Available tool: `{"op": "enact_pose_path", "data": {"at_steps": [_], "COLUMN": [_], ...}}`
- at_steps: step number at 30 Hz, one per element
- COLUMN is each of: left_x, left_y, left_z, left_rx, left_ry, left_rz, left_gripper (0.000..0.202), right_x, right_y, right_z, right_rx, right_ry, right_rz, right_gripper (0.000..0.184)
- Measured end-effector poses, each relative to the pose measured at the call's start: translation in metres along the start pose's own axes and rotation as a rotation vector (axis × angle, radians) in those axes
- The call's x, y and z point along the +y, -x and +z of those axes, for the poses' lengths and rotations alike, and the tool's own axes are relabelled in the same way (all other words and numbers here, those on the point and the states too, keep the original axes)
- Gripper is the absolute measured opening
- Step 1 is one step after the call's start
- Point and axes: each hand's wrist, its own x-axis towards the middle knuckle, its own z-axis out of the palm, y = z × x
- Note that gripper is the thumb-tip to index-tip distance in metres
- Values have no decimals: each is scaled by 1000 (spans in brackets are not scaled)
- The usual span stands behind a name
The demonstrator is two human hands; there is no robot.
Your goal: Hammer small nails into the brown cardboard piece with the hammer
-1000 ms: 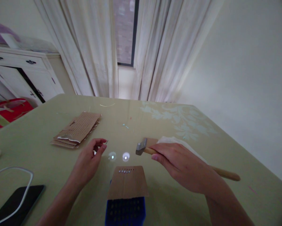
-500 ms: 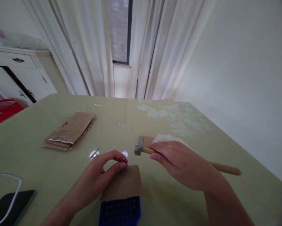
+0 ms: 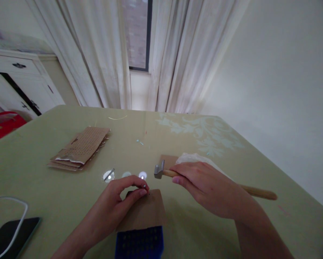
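Observation:
My left hand [image 3: 118,201] pinches a small nail [image 3: 144,186] with thumb and forefinger at the far edge of a brown cardboard piece [image 3: 145,212]. The cardboard lies on a blue perforated block [image 3: 139,244] near the table's front edge. My right hand [image 3: 207,189] is wrapped round the wooden handle of a small hammer [image 3: 159,170]. The metal head hovers just right of the nail, a little above the table. Another loose nail [image 3: 109,174] lies on the table to the left.
A stack of perforated cardboard sheets [image 3: 79,148] lies at the left on the green table [image 3: 42,172]. A dark phone [image 3: 10,235] with a white cable [image 3: 13,201] sits at the front left corner. White crumpled paper [image 3: 193,158] lies behind my right hand. Curtains and a white cabinet stand beyond.
My left hand picked a nail up from the table at the left and brought it to the far edge of the cardboard. The right hand with the hammer barely moved.

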Motion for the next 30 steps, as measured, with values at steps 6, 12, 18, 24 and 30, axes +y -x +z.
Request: {"op": "enact_pose_path", "data": {"at_steps": [6, 12, 18, 24, 30], "left_x": [1, -1, -1, -2, -2], "left_y": [0, 1, 2, 2, 4], "left_z": [2, 4, 5, 5, 4], "left_rx": [8, 7, 12, 11, -7], "left_ry": [-26, -68, -87, -102, -111], "left_rz": [64, 143, 168, 184, 165], "left_gripper": [16, 14, 17, 17, 17], "right_x": [-1, -4, -4, -3, -10], "right_y": [0, -1, 0, 2, 6], "right_z": [1, 1, 2, 1, -8], "right_rx": [5, -30, -29, -12, 44], "right_ry": [12, 42, 38, -3, -141], "right_rz": [4, 18, 28, -1, -20], "right_gripper": [29, 29, 30, 29, 31]}}
